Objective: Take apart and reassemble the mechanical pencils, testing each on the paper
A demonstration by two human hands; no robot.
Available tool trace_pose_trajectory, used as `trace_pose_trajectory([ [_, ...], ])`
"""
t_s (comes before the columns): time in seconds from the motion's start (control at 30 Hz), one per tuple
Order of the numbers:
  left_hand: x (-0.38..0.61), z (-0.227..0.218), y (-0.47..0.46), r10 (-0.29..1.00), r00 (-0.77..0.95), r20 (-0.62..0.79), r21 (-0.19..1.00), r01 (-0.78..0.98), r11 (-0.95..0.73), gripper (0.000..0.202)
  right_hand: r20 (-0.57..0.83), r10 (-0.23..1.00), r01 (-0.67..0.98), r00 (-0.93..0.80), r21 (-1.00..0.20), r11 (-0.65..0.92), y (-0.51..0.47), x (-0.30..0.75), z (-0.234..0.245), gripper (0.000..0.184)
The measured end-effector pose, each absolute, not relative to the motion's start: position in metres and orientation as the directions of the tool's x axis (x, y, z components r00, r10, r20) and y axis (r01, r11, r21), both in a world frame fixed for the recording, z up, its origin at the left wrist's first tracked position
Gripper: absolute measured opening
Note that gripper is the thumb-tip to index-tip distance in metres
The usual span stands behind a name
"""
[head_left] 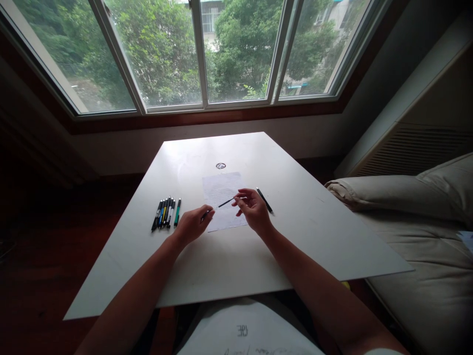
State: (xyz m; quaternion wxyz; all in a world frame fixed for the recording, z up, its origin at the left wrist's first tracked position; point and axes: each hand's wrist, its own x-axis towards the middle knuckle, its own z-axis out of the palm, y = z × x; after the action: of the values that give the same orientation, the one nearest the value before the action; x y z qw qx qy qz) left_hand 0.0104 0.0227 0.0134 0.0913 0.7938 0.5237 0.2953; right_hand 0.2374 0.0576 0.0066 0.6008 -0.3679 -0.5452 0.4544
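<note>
The left hand (pixel 193 223) is grasping a dark piece (pixel 205 215) and the right hand (pixel 253 209) is pinching a rod (pixel 225 202) over the paper (pixel 221 183), between the desk's (pixel 314 231) side edges. Pen parts are seemingly being joined or separated; the next move is probably calling for steady alignment.

A slim dark rod (pixel 226 202) slants up into the right hand (pixel 254 209). A second dark piece (pixel 204 215), mostly hidden, sits in the left hand (pixel 192 223).

Forearms (pixel 148 276) forward, left hand (pixel 192 223) apparently curled, right hand (pixel 254 209) in a fingertip pinch
</note>
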Motion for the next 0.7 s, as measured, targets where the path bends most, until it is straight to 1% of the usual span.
trace_pose_trajectory([
  [0.23, 0.0105, 0.0146, 0.0224, 0.884, 0.309, 0.351, 0.435, 0.782, -0.446, 0.024, 0.333, 0.941, -0.121, -0.062, -0.938, 0.324, 0.0545, 0.2359, 0.0061, 0.04],
  [0.43, 0.0103, 0.0147, 0.0217, 0.882, 0.309, 0.356, 0.436, 0.78, -0.449, 0.024, 0.326, 0.945, -0.109, 0.0, -0.94, 0.324, 0.0552, 0.2377, 0.0061, 0.039],
  [0.53, 0.0097, 0.0141, 0.0222, 0.881, 0.312, 0.357, 0.424, 0.785, -0.45, 0.024, 0.324, 0.946, -0.109, 0.0, -0.94, 0.322, 0.0562, 0.238, 0.0051, 0.04],
  [0.7, 0.0097, 0.0143, 0.0215, 0.872, 0.337, 0.355, 0.391, 0.793, -0.466, 0.025, 0.324, 0.943, -0.099, -0.073, -0.943, 0.317, 0.0546, 0.236, 0.0039, 0.04],
])
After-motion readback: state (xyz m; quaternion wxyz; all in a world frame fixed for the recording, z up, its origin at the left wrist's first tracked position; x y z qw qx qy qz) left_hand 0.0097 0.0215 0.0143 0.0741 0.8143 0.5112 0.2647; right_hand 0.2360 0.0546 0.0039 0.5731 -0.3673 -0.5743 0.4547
